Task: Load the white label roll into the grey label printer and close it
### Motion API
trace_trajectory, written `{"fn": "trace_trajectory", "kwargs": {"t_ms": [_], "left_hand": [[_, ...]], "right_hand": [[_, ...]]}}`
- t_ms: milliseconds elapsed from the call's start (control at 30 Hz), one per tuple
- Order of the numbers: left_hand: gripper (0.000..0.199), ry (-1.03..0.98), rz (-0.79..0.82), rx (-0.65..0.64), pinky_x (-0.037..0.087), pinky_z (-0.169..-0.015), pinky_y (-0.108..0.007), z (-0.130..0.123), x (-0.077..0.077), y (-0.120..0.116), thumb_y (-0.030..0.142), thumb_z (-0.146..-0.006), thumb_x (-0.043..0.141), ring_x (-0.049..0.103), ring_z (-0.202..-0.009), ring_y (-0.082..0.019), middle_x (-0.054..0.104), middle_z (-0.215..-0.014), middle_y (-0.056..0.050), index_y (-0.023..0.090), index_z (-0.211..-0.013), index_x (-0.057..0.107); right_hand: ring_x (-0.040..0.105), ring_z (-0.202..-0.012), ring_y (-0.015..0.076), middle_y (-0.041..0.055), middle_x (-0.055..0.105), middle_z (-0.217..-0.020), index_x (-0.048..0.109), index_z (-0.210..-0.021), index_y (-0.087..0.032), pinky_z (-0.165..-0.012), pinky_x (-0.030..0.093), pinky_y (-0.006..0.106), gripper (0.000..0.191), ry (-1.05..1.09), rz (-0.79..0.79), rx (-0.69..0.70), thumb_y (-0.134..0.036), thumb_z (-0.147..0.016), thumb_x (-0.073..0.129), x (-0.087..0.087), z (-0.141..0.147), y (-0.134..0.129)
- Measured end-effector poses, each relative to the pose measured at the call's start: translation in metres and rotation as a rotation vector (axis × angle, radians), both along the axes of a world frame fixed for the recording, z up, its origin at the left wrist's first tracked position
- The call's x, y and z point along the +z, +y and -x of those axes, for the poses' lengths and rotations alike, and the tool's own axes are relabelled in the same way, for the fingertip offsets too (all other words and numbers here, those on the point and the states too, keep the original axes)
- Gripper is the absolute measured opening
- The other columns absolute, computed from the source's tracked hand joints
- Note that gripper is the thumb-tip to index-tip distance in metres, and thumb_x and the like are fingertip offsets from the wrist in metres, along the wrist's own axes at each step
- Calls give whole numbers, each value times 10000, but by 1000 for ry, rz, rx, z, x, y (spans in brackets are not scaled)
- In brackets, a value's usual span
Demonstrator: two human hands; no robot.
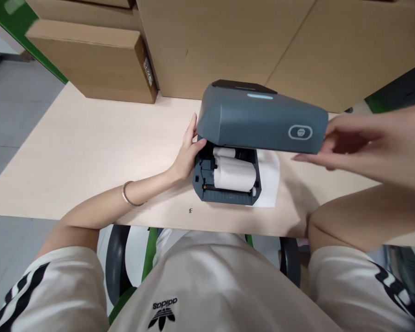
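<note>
A dark blue-grey label printer [228,199] stands on the desk before me with its lid [256,122] raised. Inside lies a roll of white paper [234,174], with a smaller white roller [224,152] behind it. My left hand [186,154] grips the printer's left side, its fingers along the outside and its thumb at the edge below the lid. At the lid's right end, my right hand [349,140] holds it between thumb and fingers, some of them hidden behind it. Partly under the printer's right side, a white sheet [269,180] rests on the desk.
A flat cardboard box [90,64] stands on the desk's far left, beside large cardboard boxes [221,46] along the back edge. The pale desk top [90,152] extends left of the printer. A chair with black armrests [117,263] is around me.
</note>
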State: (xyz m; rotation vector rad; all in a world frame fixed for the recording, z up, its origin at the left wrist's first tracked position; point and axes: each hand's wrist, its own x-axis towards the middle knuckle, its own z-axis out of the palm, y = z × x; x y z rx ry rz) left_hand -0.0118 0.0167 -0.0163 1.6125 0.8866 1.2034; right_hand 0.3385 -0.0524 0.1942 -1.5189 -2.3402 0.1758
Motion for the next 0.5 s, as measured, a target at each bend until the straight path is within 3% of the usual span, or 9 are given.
{"fn": "trace_trajectory", "kwargs": {"t_ms": [133,200,300,400,500], "left_hand": [[956,17,89,-4,514,-1428,-598,12,-5,1,742,-1004,768,445,-1802,-421,464,-1928,-88,382,-1825,437],[1040,71,106,5,542,-1386,-590,17,-5,3,733,-938,846,437,-1791,-440,443,-1917,-120,362,-1820,438],[1115,121,103,-8,594,-1306,-573,21,-2,4,742,-898,898,415,-1787,-465,404,-1929,-131,372,-1831,413],[1108,137,101,1,599,-1297,-572,22,3,4,770,-904,903,431,-1775,-468,406,-1921,-140,380,-1821,417],[1165,172,103,10,591,-1314,-602,21,7,4,803,-865,922,455,-1753,-474,433,-1887,-160,361,-1812,407]], "right_hand": [[698,-617,261,10,552,-529,636,-712,-320,-648,487,470,641,135,-63,10,-888,-982,757,5,23,20],[703,-618,274,15,588,-548,654,-700,-337,-631,465,482,558,213,-89,-12,-786,-986,820,2,31,27],[680,-612,265,33,717,-689,713,-735,-347,-618,466,488,453,382,-183,-94,-662,-1022,866,-16,37,45],[665,-605,246,74,804,-820,733,-742,-312,-574,469,475,557,615,-245,-151,-783,-1015,848,-43,44,73],[638,-601,207,97,846,-923,768,-827,-283,-618,496,467,614,680,-226,-195,-853,-1057,757,-64,52,99]]}}
